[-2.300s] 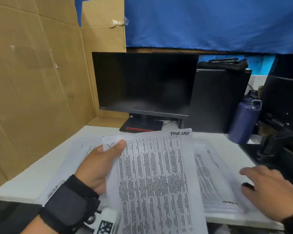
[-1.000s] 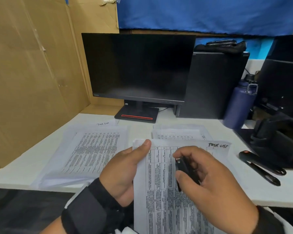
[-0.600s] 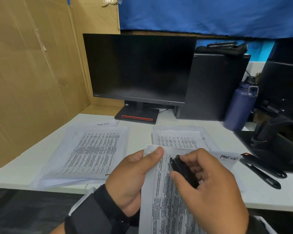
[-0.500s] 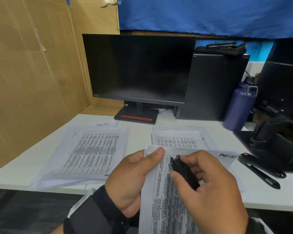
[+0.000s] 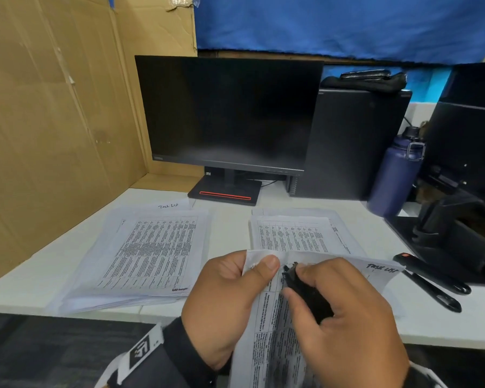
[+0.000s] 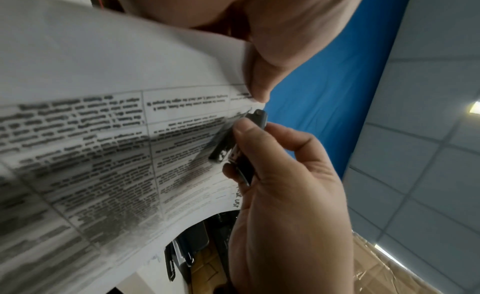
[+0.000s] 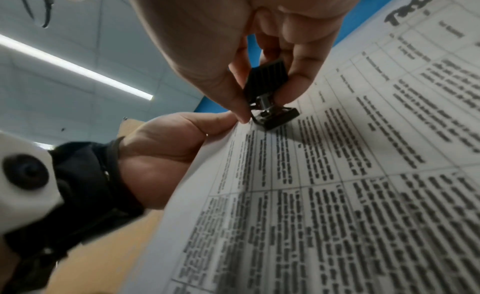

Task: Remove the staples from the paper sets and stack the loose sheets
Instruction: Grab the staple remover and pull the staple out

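The left hand (image 5: 230,298) still pinches the paper set's (image 5: 275,345) top-left corner, held above the desk edge at six o'clock. The right hand (image 5: 347,317) grips the black staple remover (image 5: 305,292), its tip now nearer that corner than half a second ago.

"Task List" handwritten on held paper set (image 5: 381,268); left stack (image 5: 168,206)

right hand (image 7: 259,51) pinches black staple remover (image 7: 270,97), its claws at the top left corner of the printed paper set (image 7: 337,185); left hand (image 7: 168,146) grips that corner
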Motion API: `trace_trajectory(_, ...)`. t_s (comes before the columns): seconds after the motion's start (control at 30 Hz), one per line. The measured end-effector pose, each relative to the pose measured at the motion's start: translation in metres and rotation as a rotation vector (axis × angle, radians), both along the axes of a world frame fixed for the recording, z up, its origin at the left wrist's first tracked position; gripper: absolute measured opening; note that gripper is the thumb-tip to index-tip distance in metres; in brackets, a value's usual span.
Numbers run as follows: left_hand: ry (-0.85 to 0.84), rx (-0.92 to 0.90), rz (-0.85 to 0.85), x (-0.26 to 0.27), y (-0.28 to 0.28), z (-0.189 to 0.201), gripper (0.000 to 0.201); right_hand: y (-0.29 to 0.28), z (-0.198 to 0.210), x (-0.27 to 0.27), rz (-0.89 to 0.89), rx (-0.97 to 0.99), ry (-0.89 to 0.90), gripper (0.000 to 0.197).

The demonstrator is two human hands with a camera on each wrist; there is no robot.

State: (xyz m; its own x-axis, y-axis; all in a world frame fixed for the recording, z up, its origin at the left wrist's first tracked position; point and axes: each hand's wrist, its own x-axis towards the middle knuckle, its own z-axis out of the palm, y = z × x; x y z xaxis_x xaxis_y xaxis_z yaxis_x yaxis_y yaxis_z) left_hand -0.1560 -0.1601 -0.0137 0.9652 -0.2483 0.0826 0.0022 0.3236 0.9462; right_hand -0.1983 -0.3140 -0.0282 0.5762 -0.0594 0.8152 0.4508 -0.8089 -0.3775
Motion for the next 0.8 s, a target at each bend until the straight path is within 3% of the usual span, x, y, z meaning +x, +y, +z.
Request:
trace_trajectory(0.13, -0.026, -0.020, 0.010, -0.003, -0.004, 0.001, 0.017, 0.003, 0.004, -0.005, -0.073, -0.085, -0.090, 0.008)
trace_trajectory(0.3, -0.007, -0.095, 0.023, -0.009, -0.006, 0.004, 0.014, 0.008, 0.008, -0.007, 0.001, 0.107, -0.075, 0.014)
trace_trajectory(0.47, -0.085, -0.027, 0.043, -0.009, -0.003, 0.002, 0.025, 0.008, 0.009, -0.008, -0.045, -0.051, -0.150, 0.006)
trace_trajectory(0.57, -0.115, -0.031, 0.041, -0.007, -0.001, 0.004, 0.022, 0.009, 0.014, -0.008, -0.034, -0.014, -0.162, 0.007)
trace_trajectory(0.7, -0.020, -0.079, -0.006, -0.007, -0.001, 0.005, 0.015, 0.011, 0.013, -0.011, 0.021, 0.100, -0.124, 0.010)
trace_trajectory(0.8, 0.035, -0.090, -0.022, -0.007, -0.002, 0.004, 0.012, 0.010, 0.010, -0.009, -0.021, 0.030, -0.136, 0.008)
